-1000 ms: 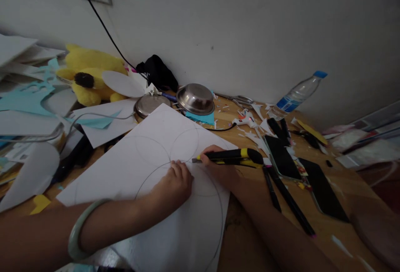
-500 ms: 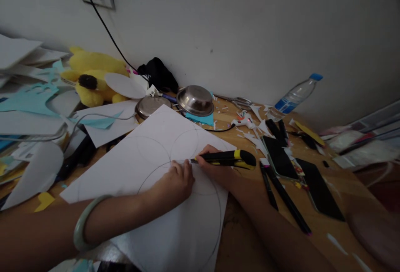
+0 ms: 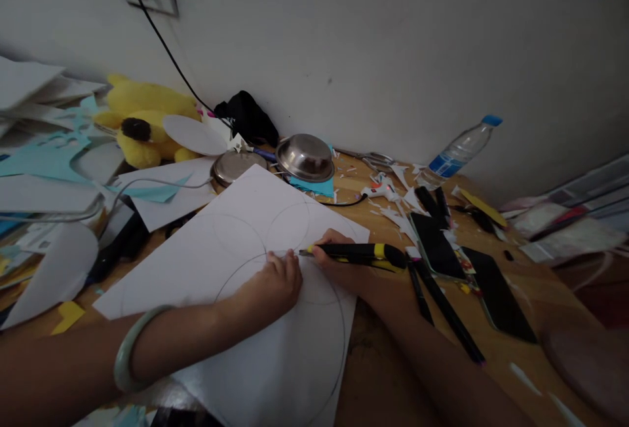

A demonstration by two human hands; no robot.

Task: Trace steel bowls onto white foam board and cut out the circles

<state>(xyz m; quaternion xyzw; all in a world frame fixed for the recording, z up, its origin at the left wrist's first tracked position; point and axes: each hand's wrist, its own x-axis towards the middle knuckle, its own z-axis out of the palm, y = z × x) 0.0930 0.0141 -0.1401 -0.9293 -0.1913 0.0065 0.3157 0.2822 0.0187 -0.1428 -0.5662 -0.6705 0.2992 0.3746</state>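
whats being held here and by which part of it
The right hand holds the knife by its front end, near the blade; the left hand rests on the paper.

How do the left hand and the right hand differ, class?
The left hand rests on the white sheet; the right hand grips a black and yellow utility knife. Behind the left hand, a pale green bangle circles the forearm; behind the right hand, no bangle shows. Both hands are bare.

Ppr sheet (image 3: pixel 226 253) matt, metal bowl (image 3: pixel 305 154) v. glossy.
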